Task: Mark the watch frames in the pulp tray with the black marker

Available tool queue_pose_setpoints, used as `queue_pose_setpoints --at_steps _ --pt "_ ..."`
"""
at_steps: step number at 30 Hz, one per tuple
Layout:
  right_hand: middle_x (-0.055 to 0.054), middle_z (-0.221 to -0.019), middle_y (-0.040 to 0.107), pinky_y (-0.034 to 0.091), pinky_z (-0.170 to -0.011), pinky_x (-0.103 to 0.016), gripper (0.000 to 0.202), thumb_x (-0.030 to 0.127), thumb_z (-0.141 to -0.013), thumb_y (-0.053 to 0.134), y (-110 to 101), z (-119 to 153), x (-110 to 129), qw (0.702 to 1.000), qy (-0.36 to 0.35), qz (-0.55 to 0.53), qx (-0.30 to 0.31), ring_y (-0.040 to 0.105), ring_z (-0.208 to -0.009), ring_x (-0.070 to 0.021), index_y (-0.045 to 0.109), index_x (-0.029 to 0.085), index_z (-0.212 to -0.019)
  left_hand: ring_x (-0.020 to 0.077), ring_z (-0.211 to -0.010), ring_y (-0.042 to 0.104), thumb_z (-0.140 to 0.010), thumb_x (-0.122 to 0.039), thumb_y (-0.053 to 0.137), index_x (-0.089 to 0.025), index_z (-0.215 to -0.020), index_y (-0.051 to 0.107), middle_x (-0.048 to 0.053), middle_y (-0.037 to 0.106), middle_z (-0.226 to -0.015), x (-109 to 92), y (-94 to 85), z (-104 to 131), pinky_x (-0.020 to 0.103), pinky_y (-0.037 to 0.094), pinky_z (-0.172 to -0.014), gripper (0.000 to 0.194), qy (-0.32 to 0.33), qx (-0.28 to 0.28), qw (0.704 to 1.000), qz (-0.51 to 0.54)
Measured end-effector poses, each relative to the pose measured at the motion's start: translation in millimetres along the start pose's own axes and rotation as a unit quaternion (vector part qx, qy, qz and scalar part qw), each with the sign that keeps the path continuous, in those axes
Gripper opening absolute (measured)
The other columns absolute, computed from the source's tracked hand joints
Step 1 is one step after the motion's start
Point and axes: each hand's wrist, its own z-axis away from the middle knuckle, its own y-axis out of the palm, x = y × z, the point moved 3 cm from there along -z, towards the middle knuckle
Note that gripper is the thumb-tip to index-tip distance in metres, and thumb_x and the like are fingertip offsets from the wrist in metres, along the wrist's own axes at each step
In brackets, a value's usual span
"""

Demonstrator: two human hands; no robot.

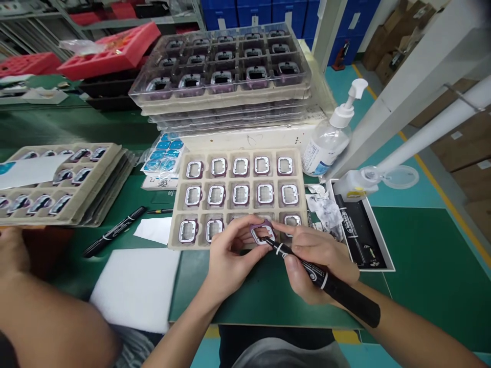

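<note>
My left hand (233,255) pinches a small purple watch-case frame (263,232) with a silvery inner rim, held above the front row of a beige tray (172,232). Between the fingers of my right hand (320,255) is a thick black marker pen (314,273). Its tip points down-left and meets the inner edge of the frame, or comes very close; I cannot tell which. Similar frames (241,194) sit in the tray's compartments, one in each visible pocket. Part of the front row is hidden behind my hands.
Behind the tray rises a stack of clear-covered trays (226,71). A pump bottle (330,135) and an open box (387,255) stand to the right. On the left lie another marker (115,231), a white foam sheet (134,286) and more trays (88,199), near another person's arm (49,312).
</note>
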Motion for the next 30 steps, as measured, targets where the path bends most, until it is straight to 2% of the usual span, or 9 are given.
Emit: queue_pose_setpoints --at_steps 10,14,16,18,20,23,26,28,30 --pt "0.003 -0.078 0.066 0.074 -0.094 -0.047 0.033 0.0 -0.088 0.067 -1 -1 1 1.0 -0.006 -0.002 -0.002 0.063 -0.057 -0.014 0.062 0.023 -0.111 0.0165 -0.101 0.083 -0.091 -0.006 0.086 -0.023 -0.135 0.071 0.005 0.081 -0.115 5 -0.6 5 0.02 0.068 -0.093 0.049 0.001 0.015 1.0 0.009" --pt "0.003 -0.074 0.063 0.073 -0.097 -0.048 0.025 0.0 -0.091 0.065 -7 -2 -1 0.999 0.034 -0.015 -0.02 0.066 -0.061 -0.015 0.058 0.023 -0.097 0.0179 -0.099 0.078 -0.091 -0.016 0.09 -0.024 -0.138 0.07 0.007 0.075 -0.121 3 -0.6 6 0.026 0.068 -0.087 0.052 0.022 0.017 0.996 -0.085" --pt "0.002 -0.074 0.062 0.072 -0.099 -0.05 0.022 0.003 -0.096 0.065 -12 2 -7 0.996 0.08 -0.026 -0.038 0.072 -0.07 -0.0178 0.056 0.023 -0.093 0.0196 -0.104 0.073 -0.092 -0.021 0.09 -0.023 -0.139 0.07 0.009 0.067 -0.124 -2 -0.5 4 0.028 0.065 -0.086 0.051 0.059 0.027 0.98 -0.188" --pt "0.002 -0.075 0.063 0.071 -0.099 -0.052 0.017 0.007 -0.101 0.065 -18 5 -13 0.99 0.102 -0.049 -0.083 0.075 -0.076 -0.0199 0.06 0.022 -0.1 0.0232 -0.112 0.067 -0.096 -0.024 0.086 -0.019 -0.14 0.07 0.012 0.06 -0.125 -9 -1.1 0 0.034 0.062 -0.092 0.047 0.103 0.048 0.95 -0.29" --pt "0.003 -0.074 0.063 0.071 -0.094 -0.052 0.014 0.009 -0.104 0.066 -24 5 -19 0.982 0.096 -0.065 -0.149 0.07 -0.069 -0.0175 0.062 0.022 -0.105 0.0274 -0.118 0.062 -0.101 -0.026 0.079 -0.016 -0.143 0.068 0.014 0.057 -0.127 -15 -3.0 -7 0.041 0.059 -0.097 0.044 0.123 0.084 0.917 -0.369" --pt "0.004 -0.07 0.062 0.071 -0.087 -0.049 0.013 0.014 -0.104 0.07 -32 2 -25 0.97 0.099 -0.051 -0.218 0.06 -0.058 -0.0143 0.061 0.021 -0.097 0.0331 -0.121 0.056 -0.106 -0.03 0.072 -0.011 -0.153 0.062 0.017 0.059 -0.132 -20 -4.5 -19 0.05 0.055 -0.1 0.051 0.112 0.156 0.873 -0.449" --pt "0.002 -0.073 0.066 0.07 -0.08 -0.05 0.023 0.025 -0.096 0.084 -36 -1 -28 0.969 0.124 -0.054 -0.207 0.063 -0.058 -0.0173 0.062 0.022 -0.094 0.0348 -0.121 0.053 -0.107 -0.039 0.071 -0.009 -0.155 0.06 0.018 0.059 -0.133 -26 2.9 -31 0.054 0.052 -0.103 0.057 0.104 0.18 0.856 -0.473" --pt "0.001 -0.075 0.067 0.07 -0.075 -0.049 0.028 0.028 -0.09 0.09 -38 0 -31 0.97 0.128 -0.074 -0.192 0.065 -0.06 -0.0194 0.063 0.022 -0.093 0.0319 -0.114 0.054 -0.108 -0.047 0.069 -0.012 -0.14 0.071 0.015 0.061 -0.125 -30 16.1 -38 0.05 0.052 -0.098 0.047 0.122 0.192 0.853 -0.469" --pt "0.0 -0.076 0.068 0.069 -0.07 -0.045 0.025 0.025 -0.09 0.09 -41 3 -35 0.971 0.125 -0.096 -0.183 0.067 -0.062 -0.0199 0.065 0.021 -0.09 0.0325 -0.113 0.056 -0.107 -0.047 0.071 -0.012 -0.124 0.075 0.013 0.061 -0.118 -29 33.8 -46 0.047 0.052 -0.093 0.039 0.156 0.243 0.819 -0.495"
